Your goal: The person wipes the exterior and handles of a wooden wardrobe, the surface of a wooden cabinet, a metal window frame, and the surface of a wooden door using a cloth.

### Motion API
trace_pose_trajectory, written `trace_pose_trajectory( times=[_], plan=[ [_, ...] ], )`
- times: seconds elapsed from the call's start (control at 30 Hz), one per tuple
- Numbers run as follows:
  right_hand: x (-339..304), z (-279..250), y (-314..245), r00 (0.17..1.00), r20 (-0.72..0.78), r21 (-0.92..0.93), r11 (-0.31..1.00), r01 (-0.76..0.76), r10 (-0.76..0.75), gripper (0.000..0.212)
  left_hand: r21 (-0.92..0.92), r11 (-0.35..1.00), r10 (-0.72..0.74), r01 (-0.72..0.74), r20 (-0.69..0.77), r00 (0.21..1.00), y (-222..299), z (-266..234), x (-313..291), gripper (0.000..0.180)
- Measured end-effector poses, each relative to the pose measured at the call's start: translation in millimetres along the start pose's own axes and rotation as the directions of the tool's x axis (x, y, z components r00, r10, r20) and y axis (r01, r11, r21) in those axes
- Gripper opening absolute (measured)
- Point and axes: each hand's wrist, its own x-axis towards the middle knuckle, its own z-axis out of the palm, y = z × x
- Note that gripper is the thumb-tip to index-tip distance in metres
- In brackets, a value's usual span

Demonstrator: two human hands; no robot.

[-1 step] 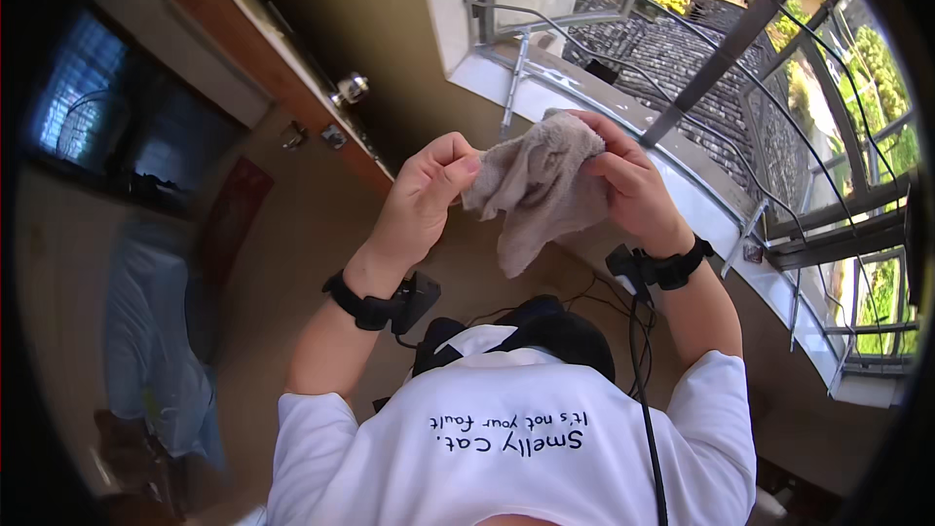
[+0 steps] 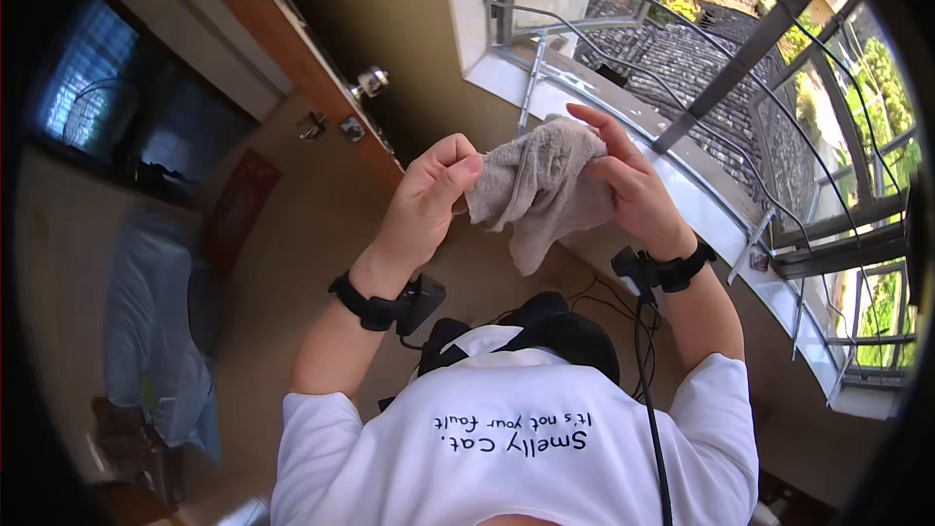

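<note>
Head view: mid-fold, with left hand (image 2: 429, 197) and right hand (image 2: 628, 185) both pinching the grey-brown cloth (image 2: 536, 185) near the window rail (image 2: 623, 122); next, likely bringing edges together evenly.

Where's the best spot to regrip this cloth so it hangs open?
Probably the loose lower corner of the cloth, coming from below. The left hand and right hand already pinch its bunched upper edge, so that part is crumpled; the corner hangs free beneath them, clear of the fingers and the window sill.
</note>
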Motion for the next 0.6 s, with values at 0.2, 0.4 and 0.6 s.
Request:
trace_pose_trajectory(
  times=[0.2, 0.4, 0.6],
  plan=[
    [40.3, 65.9, 38.4, 0.956, 0.241, -0.339, 0.937, -0.081, 0.169, 0.083, 0.087, 0.982, 0.188, -0.170, -0.296, 0.936, 1.5, -66.3, -46.4, 0.020],
    [102.9, 52.9, 46.4, 0.929, 0.163, 0.378, 0.849, -0.371, 0.333, 0.044, 0.458, 0.889, 0.281, -0.018, -0.513, 0.811, 38.8, -120.8, -57.6, 0.014],
    [225.4, 31.0, 84.7, 0.995, -0.082, 0.054, 0.996, 0.064, -0.059, 0.030, 0.907, 0.417, 0.757, -0.067, -0.305, 0.577, 104.7, -133.9, 1.0, 0.063]
  ],
)
